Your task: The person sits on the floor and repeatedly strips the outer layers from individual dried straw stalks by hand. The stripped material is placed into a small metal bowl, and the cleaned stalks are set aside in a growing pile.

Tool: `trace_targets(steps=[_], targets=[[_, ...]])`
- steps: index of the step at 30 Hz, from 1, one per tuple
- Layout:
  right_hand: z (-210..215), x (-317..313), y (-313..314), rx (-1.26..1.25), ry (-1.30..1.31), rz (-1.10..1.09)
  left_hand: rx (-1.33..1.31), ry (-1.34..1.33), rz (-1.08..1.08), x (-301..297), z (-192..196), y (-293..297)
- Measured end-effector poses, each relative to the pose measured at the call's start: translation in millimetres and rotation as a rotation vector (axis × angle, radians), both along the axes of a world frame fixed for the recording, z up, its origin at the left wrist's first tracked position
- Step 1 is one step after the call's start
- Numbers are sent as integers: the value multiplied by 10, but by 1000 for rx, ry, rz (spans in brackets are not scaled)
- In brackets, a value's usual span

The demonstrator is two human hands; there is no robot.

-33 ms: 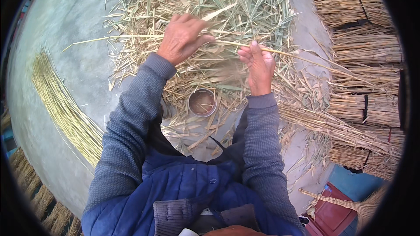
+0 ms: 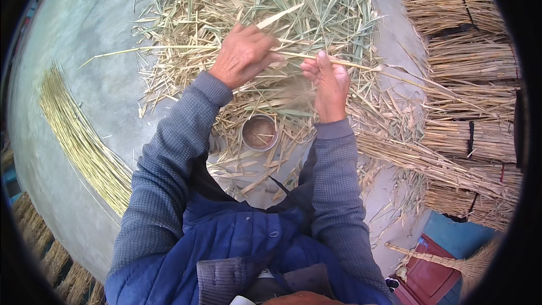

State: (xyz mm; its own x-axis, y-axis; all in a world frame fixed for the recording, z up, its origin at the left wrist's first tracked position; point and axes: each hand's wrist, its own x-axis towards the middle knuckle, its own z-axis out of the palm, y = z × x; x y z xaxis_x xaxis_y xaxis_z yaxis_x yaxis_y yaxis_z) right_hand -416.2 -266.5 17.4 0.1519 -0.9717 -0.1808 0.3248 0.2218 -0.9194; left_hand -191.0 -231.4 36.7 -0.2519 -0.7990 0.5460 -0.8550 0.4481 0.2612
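A long, thin straw-coloured stalk [image 2: 149,48] runs nearly level across both my hands, its thin end reaching left over the grey floor. My left hand [image 2: 244,56] is closed around its middle, and a pale leaf strip [image 2: 279,16] shows just beyond the fingers. A short way to the right, my right hand [image 2: 329,85] pinches the same stalk with the thumb on top. The stalk's thicker, leafy part slants on to the right. Under both hands spreads a heap of cut dry and greenish leaves [image 2: 339,5].
A small round tin [image 2: 244,134] with brownish contents stands before me. Slender yellow stalks [image 2: 84,141] lie in a sheaf at left. On the right, loose untrimmed stalks [image 2: 420,161] lie near stacked, tied bundles [image 2: 474,62]. A broom [image 2: 435,260] crosses a red object [image 2: 435,279] at lower right.
My left hand has shifted slightly right along the stalk, closer to my right hand. The right hand has moved a little left and still pinches the stalk.
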Motion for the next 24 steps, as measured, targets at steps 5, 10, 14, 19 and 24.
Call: trace_targets(steps=[5,10,14,19,24], targets=[[-15,-76,-121,-15,52,6,118,-87,63,148,-357,-104],[114,-551,-386,-78,90,-253,316,-255,257,801,-334,-33],[86,-480,-313,-78,50,-201,486,-119,239,723,-232,-10],[60,-236,-191,-177,-4,-94,452,537,-152,194,-263,-153],[89,-233,-164,-217,-36,-83,620,755,-17,82,-330,-157]])
